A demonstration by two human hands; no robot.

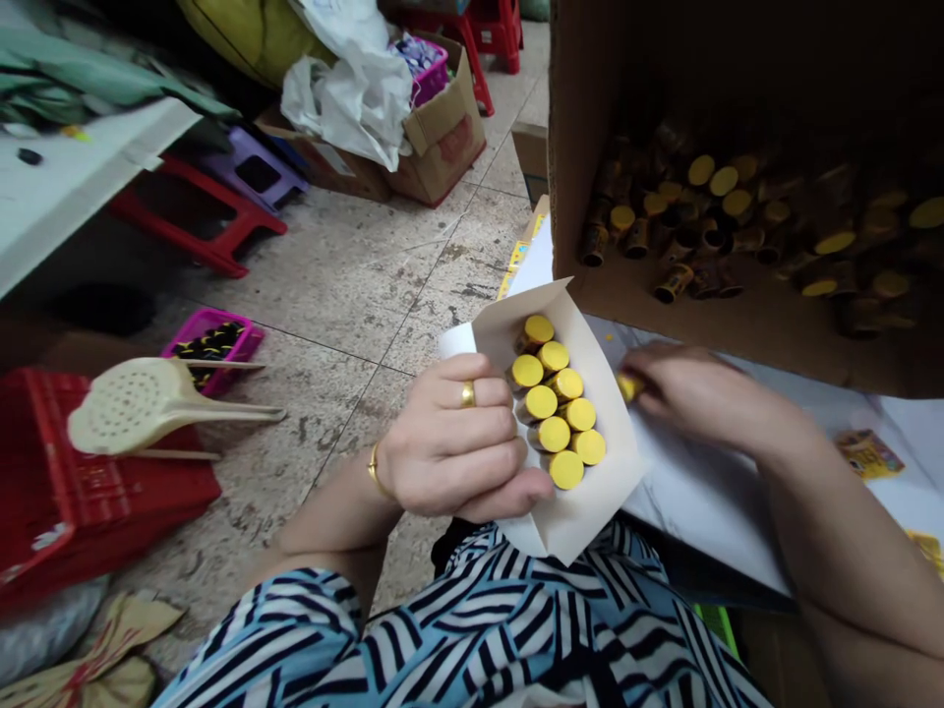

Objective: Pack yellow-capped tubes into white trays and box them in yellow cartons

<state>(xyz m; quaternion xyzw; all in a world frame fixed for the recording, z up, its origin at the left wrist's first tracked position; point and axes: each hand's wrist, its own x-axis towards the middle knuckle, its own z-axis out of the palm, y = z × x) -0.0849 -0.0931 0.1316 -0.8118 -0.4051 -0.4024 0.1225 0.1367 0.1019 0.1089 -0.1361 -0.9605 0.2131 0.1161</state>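
My left hand is closed round the near left wall of a small white paperboard box, tilted open towards me. Inside stand several small tubes with round yellow caps, set in two rows. My right hand is just right of the box, a little blurred. Its fingers pinch another yellow-capped tube, mostly hidden by the hand.
A big cardboard carton lies open at upper right, with many loose yellow-capped tubes. It rests on a white table. On the floor at left are a red crate, a pink basket and a red stool.
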